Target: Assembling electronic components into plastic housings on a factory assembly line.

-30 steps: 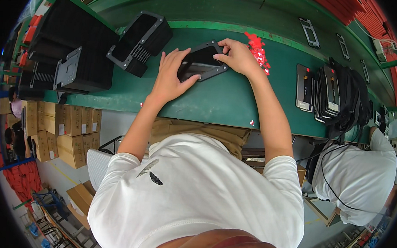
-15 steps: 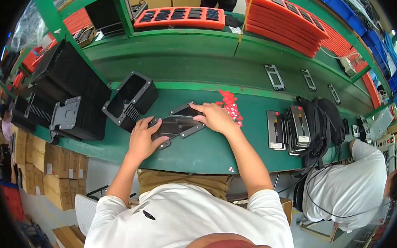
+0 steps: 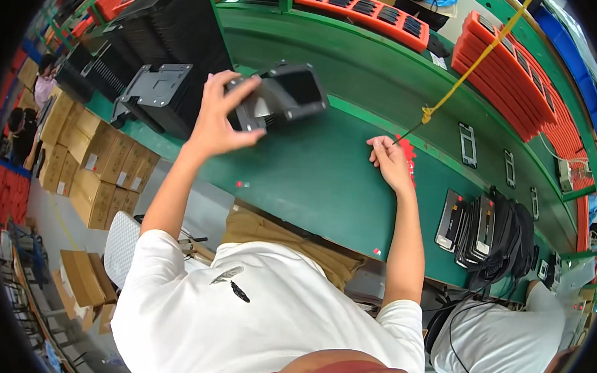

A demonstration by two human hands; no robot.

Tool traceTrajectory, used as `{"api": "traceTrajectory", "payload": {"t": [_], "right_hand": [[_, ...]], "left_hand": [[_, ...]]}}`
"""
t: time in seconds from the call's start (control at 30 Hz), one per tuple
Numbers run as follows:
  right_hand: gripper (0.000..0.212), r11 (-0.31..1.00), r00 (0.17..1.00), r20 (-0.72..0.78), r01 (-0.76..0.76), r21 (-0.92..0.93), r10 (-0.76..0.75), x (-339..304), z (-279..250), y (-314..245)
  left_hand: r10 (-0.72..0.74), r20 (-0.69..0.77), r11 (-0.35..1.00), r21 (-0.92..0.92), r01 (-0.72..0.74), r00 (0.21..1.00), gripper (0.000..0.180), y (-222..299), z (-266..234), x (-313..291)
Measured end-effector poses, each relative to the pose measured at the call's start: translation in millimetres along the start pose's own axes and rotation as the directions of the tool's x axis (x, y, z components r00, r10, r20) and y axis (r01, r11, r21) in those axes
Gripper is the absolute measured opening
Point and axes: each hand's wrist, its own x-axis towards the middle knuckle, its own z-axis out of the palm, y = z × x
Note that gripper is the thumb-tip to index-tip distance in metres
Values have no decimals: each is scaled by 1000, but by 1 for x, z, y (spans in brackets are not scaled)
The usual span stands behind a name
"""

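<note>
My left hand (image 3: 224,118) spans one end of a flat black frame (image 3: 254,110), thumb and fingers at its opposite edges. The frame lies at the stack of black frames (image 3: 307,85) near the bench's back ledge; blur hides whether it rests on them. Over the right part of the bench my right hand (image 3: 389,163) pinches a thin dark rod (image 3: 409,133). That rod hangs from a knotted yellow cord (image 3: 470,72). Beside and partly behind this hand lies a pile of small red pieces (image 3: 407,152).
Tall black stacks (image 3: 175,28) and a grey-black holder (image 3: 158,88) stand at the left. Flat dark panels (image 3: 451,218) and a black bag (image 3: 510,228) lie right. Red trays (image 3: 503,76) occupy the upper shelf. A co-worker in white (image 3: 500,325) sits at the right.
My left hand has carried the black frame from mid-bench to the stack of frames. My right hand has let go of it, moved right and taken the rod. The view has shifted.
</note>
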Motion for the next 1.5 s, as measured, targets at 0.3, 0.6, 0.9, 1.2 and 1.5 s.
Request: {"api": "traceTrajectory", "payload": {"t": [0.3,0.6,0.9,1.2,1.5], "right_hand": [[28,964,999,-43,21,-264,-34,-5,11,-10],[70,531,825,236,522,-668,-514,-12,114,-45],[121,879,886,-28,455,-142,-463,20,176,-63],[121,952,961,100,272,-140,-260,3,142,-68],[122,793,908,8,371,-483,-420,15,212,-56]], "left_hand": [[-524,81,791,-323,519,848,121,-37,40,-42],[-628,-77,684,-528,502,774,145,-31,88,-74],[-637,73,640,-505,580,767,123,87,48,-92],[-816,-352,555,-261,790,457,113,-54,-41,-126],[-751,-462,570,-91,817,472,144,-68,4,-114]]}}
